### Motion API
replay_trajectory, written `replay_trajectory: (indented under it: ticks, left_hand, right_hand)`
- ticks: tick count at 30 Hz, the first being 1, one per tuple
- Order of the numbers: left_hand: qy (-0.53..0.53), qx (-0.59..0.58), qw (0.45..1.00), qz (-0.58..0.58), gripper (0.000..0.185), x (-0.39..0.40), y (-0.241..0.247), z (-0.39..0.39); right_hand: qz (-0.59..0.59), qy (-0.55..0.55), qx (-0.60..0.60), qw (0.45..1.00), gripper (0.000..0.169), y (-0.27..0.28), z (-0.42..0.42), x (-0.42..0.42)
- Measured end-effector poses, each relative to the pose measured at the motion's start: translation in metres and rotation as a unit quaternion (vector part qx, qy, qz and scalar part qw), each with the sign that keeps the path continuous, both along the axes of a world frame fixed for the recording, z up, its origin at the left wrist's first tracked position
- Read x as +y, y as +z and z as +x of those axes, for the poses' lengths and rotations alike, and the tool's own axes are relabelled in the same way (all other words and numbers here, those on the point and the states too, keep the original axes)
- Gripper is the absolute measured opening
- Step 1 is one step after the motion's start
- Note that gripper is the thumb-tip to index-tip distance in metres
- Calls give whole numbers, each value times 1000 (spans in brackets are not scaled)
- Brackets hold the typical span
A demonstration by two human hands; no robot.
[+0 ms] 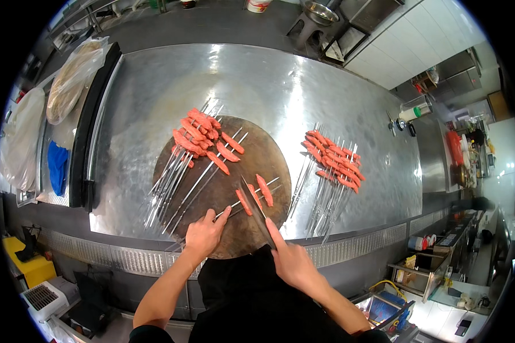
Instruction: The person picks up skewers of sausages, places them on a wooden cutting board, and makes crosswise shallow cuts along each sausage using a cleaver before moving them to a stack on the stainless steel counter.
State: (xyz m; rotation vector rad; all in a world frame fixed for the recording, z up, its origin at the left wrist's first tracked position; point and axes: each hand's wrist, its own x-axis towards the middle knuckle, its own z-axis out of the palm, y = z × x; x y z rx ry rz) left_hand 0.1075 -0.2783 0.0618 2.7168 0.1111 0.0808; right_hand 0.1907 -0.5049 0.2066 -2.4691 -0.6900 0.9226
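Note:
On a round wooden chopping board (223, 214), my left hand (206, 232) grips the lower end of metal skewers (227, 206) that carry several pink-red sausage-like pieces (264, 190). My right hand (294, 262) holds a knife (257, 211), its blade lying over the middle of those pieces. At the board's upper left, a pile of loaded skewers (190, 141) rests with the pieces heaped together. Beside the pile lie more skewers with separate pieces (217, 163). A second group of loaded skewers (338, 161) lies on the steel table, right of the board.
The steel table (257, 77) surrounds the board. Plastic-wrapped bundles (75, 81) and a blue cloth or bag (57, 167) lie at the left. A bottle with a green cap (410, 113) and small tools stand at the right end. A steel bowl (321, 13) sits on a stool beyond.

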Motion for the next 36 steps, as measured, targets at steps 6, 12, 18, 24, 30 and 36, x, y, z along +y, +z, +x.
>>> replay_trajectory:
  ticks: [6, 12, 18, 24, 30, 36]
  left_hand:
    - [11, -4, 1000, -10, 45, 0, -1, 0]
    - [21, -8, 1000, 0, 42, -2, 2, 0]
    - [76, -72, 991, -80, 39, 12, 5, 2]
    - [165, -124, 977, -61, 37, 50, 1, 48]
    - [186, -36, 982, -2, 38, 50, 1, 66]
    - [198, 12, 973, 114, 39, 33, 17, 57]
  right_hand:
    - [37, 25, -28, 999, 84, -19, -8, -8]
    - [-85, 37, 27, 995, 82, 0, -38, -55]
    - [-50, 8, 34, 998, 81, 6, -37, -65]
    - [24, -68, 0, 997, 80, 18, -29, -83]
    - [32, -94, -20, 995, 81, 8, -23, -111]
    - [77, -144, -42, 986, 82, -1, -20, -148]
